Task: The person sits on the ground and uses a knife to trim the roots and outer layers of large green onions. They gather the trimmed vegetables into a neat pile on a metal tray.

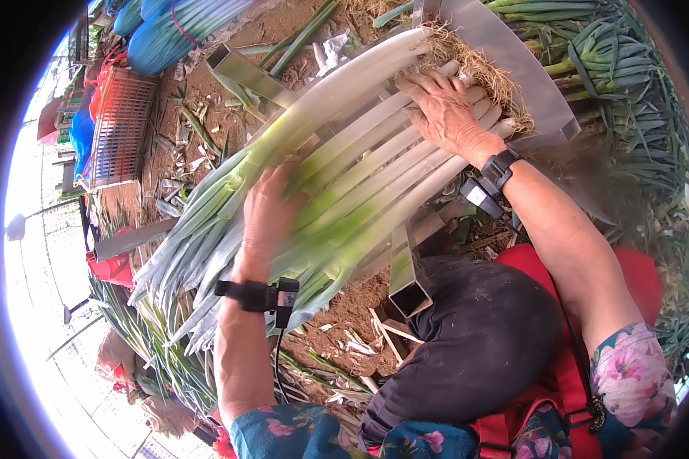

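Note:
Several long green onions point(390, 164) lie side by side across a metal stand, with white stems and roots toward the upper right and green leaves toward the lower left. My right hand point(448, 115) rests on the white stems close to the roots, fingers stretched out over them. Farther down, where white turns to green, my left hand point(268, 218) is among the stalks. Motion smears it, and its fingers are partly hidden. Beside the root ends stands a grey metal plate point(540, 103). Square metal tubes point(409, 287) of the stand show below the onions.
A pile of green onions point(620, 84) lies at the far right, and more leaves point(157, 348) at the lower left. Blue-wrapped bundles point(157, 42) and a red plastic crate point(122, 115) stand at the upper left. Trimmings litter the dirt floor point(337, 329). My bent knee point(475, 336) is close to the stand.

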`<state>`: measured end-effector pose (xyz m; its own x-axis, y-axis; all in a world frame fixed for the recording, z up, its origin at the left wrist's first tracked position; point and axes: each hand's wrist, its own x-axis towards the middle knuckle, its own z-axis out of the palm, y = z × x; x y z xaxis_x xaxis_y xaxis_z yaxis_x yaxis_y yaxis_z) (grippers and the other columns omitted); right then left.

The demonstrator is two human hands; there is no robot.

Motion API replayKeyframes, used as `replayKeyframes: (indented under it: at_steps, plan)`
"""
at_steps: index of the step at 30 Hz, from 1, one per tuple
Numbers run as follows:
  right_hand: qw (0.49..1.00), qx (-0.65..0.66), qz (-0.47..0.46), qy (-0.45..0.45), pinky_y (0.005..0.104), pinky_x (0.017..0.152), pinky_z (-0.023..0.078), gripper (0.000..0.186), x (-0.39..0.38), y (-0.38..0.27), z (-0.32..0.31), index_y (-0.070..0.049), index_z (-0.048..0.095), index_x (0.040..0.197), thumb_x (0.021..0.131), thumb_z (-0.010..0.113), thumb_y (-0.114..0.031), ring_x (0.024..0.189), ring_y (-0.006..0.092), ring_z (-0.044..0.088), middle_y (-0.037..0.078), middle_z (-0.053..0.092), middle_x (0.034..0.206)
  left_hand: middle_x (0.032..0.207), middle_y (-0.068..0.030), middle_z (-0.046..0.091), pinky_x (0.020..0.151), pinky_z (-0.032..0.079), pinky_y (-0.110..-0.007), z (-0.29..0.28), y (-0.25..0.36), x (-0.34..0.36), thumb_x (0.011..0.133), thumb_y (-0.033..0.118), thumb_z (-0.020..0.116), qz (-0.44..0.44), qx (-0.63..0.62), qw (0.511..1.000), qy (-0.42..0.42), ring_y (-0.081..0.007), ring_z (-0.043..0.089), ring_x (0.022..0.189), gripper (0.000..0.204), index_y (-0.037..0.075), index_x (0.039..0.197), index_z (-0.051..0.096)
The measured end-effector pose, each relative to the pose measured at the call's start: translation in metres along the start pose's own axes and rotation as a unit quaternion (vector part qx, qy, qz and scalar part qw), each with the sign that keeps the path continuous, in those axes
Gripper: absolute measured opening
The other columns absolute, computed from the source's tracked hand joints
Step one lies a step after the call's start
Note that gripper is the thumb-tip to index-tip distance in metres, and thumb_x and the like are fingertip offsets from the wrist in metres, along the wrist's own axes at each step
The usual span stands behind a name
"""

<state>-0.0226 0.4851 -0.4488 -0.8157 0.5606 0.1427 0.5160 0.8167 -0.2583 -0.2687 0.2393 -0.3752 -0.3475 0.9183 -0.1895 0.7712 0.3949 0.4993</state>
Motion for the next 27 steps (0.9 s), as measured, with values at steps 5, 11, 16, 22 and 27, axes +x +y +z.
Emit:
replayKeyframes:
  at_steps: [5, 11, 16, 22, 27]
  plan:
    - [1.000, 0.002, 0.001, -0.004, 0.0466, 0.118, 0.029, 0.058, 0.002, 0.002, 0.001, -0.015, 0.050, 0.151, 0.095, 0.063, -0.025, 0.146, 0.0298, 0.039, 0.008, 0.047, 0.157, 0.126, -0.0190, 0.069, 0.100, 0.051, -0.044, 0.013, -0.011, 0.007, 0.090, 0.005, 0.068, -0.012, 0.018, 0.999, 0.027, -0.0407, 0.064, 0.116, 0.051, 0.010, 0.140, 0.063]
    - [1.000, -0.003, -0.020, 0.019, 0.0479, 0.118, 0.029, 0.057, -0.002, 0.000, 0.010, -0.014, 0.049, 0.151, 0.096, 0.061, -0.025, 0.146, 0.0309, 0.039, 0.008, 0.047, 0.157, 0.124, -0.0186, 0.070, 0.099, 0.051, -0.046, 0.025, -0.026, 0.002, 0.093, 0.013, 0.066, 0.041, 0.106, 0.991, 0.067, -0.0401, 0.066, 0.113, 0.047, 0.014, 0.139, 0.064]
    - [0.998, 0.010, -0.040, 0.055, 0.0505, 0.119, 0.027, 0.055, -0.015, 0.006, 0.012, -0.019, 0.050, 0.150, 0.096, 0.058, -0.028, 0.144, 0.0340, 0.040, 0.012, 0.050, 0.153, 0.124, -0.0150, 0.071, 0.099, 0.050, -0.048, 0.015, -0.006, -0.003, 0.093, 0.022, 0.068, -0.052, 0.059, 0.996, -0.045, -0.0370, 0.064, 0.116, 0.044, 0.017, 0.136, 0.067]
    - [0.998, 0.005, -0.039, 0.054, 0.0517, 0.123, 0.023, 0.050, -0.022, 0.001, 0.009, -0.014, 0.053, 0.145, 0.098, 0.057, -0.030, 0.143, 0.0347, 0.039, 0.011, 0.050, 0.149, 0.117, -0.0126, 0.072, 0.097, 0.051, -0.048, 0.042, -0.019, -0.013, 0.094, 0.020, 0.065, 0.009, 0.118, 0.991, 0.069, -0.0363, 0.063, 0.113, 0.038, 0.015, 0.132, 0.068]
    - [0.997, 0.002, -0.035, 0.065, 0.0528, 0.123, 0.023, 0.050, -0.028, 0.002, 0.005, -0.011, 0.053, 0.144, 0.098, 0.057, -0.030, 0.143, 0.0347, 0.038, 0.011, 0.050, 0.150, 0.116, -0.0117, 0.071, 0.099, 0.049, -0.049, 0.049, -0.007, -0.014, 0.097, 0.019, 0.062, 0.010, 0.158, 0.983, 0.089, -0.0370, 0.061, 0.113, 0.031, 0.012, 0.127, 0.068]
